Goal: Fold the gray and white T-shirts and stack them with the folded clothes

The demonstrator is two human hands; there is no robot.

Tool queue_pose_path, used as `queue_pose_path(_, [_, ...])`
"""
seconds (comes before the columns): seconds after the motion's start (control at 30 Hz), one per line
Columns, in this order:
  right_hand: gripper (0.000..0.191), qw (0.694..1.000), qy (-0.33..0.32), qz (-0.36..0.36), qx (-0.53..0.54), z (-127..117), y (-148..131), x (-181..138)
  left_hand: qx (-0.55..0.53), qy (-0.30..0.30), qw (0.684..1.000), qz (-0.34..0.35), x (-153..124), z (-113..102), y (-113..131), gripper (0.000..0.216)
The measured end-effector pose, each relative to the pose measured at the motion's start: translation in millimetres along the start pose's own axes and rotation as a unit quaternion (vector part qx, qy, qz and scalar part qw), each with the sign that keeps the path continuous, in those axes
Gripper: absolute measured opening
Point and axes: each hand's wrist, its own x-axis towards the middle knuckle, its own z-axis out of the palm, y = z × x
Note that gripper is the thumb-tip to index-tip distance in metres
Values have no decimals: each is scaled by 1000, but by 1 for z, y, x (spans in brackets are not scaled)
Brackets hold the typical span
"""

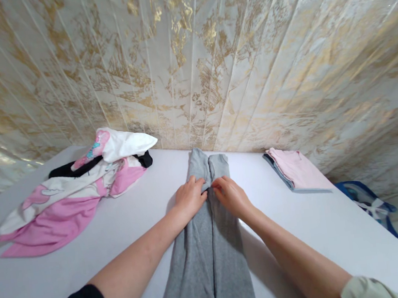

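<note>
Grey trousers (208, 260) lie lengthwise on the white table (342, 233), their legs side by side and pointing toward the wall. My left hand (190, 198) rests on the left leg, fingers curled and pressing the cloth near the centre line. My right hand (229, 195) sits on the right leg just beside it, fingers bent and pinching the fabric at the same spot. The two hands nearly touch over the seam between the legs.
A heap of pink, white and black clothes (73, 195) lies at the left of the table. A folded stack with a pink garment on top (297, 170) sits at the right by the wall. A blue bag (369, 200) stands beyond the table's right edge.
</note>
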Motion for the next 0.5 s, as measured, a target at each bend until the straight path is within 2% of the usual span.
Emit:
queue_pose_path(0.13, [29,996,16,14,-81,6,-16,-23,-8,10,1000,2,-1,3,0,31])
queue_pose_path(0.2, [32,993,14,33,-113,8,-22,-23,-16,17,1000,2,-2,5,-1,30])
queue_pose_path(0.3, [24,986,21,62,-152,12,-28,-16,-49,33,998,-5,-2,6,-1,31])
queue_pose_path(0.4, [16,981,31,83,-171,14,-30,-11,-109,71,991,-10,1,5,-3,29])
queue_pose_path(0.5, [16,983,45,86,-154,14,-25,-9,-168,124,977,33,6,6,-6,25])
